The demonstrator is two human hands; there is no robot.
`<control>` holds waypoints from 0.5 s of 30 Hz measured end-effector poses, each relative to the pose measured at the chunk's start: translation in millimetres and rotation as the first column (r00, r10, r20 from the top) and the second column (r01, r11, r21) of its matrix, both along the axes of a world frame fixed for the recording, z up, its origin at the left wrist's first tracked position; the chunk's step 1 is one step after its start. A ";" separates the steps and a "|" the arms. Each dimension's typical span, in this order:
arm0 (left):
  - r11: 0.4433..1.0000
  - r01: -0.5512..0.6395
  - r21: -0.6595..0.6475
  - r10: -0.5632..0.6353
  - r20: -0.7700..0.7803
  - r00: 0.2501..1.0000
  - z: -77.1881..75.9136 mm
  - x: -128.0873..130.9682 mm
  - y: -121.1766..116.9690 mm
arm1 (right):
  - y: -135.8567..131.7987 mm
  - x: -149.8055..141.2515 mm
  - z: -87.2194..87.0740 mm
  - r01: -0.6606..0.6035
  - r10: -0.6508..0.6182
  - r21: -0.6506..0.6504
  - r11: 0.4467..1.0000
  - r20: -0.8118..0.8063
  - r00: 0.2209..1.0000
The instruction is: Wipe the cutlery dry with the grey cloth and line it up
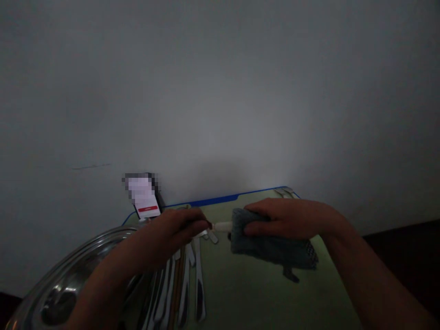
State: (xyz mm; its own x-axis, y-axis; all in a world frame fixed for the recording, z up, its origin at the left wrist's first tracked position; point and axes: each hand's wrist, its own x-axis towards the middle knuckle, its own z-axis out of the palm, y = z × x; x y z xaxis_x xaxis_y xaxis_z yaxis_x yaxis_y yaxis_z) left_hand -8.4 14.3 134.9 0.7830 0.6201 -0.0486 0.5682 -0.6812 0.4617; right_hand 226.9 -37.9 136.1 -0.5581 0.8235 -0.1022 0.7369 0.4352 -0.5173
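Note:
My left hand (185, 227) is closed, its thumb and fingers pinching one end of a pale, slim utensil (223, 226) held above the table. My right hand (282, 220) grips a grey-blue cloth (271, 247) wrapped around the utensil's other end, so its full shape is hidden and its kind cannot be made out. Below my left hand, several metal pieces of cutlery (200, 293) lie side by side, with a brown chopstick-like stick (177, 293) among them.
A large shiny metal bowl (62, 293) stands at the left, partly behind my left forearm. A phone (146, 197) leans against the grey wall (220, 91). More cutlery (283, 192) lies at the far right corner of the pale green, blue-edged tabletop (247, 298).

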 end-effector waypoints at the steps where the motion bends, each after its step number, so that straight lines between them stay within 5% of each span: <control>1: 1.000 -0.006 0.002 0.006 0.005 1.000 -0.7 0.2 0.8 | -0.6 1.2 0.7 0.015 -0.015 0.001 1.000 0.002 1.000; 11: 0.994 0.030 0.106 -0.016 -0.132 0.991 -5.7 18.3 -8.2 | 8.7 -25.6 -17.8 -0.100 0.093 0.126 0.987 0.062 0.994; 15: 1.000 -0.003 0.024 0.005 -0.078 0.997 1.0 9.0 -3.1 | 10.0 -17.6 -15.6 -0.095 0.094 0.057 0.994 0.011 0.996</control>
State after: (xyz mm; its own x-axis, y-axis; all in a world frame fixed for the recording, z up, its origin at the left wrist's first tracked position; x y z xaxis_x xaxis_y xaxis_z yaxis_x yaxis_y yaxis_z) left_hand 0.7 11.2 135.9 0.7751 0.6248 -0.0941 0.6043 -0.6894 0.3995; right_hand 209.3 -27.9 120.5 -0.6329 0.7718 -0.0612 0.6954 0.5318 -0.4833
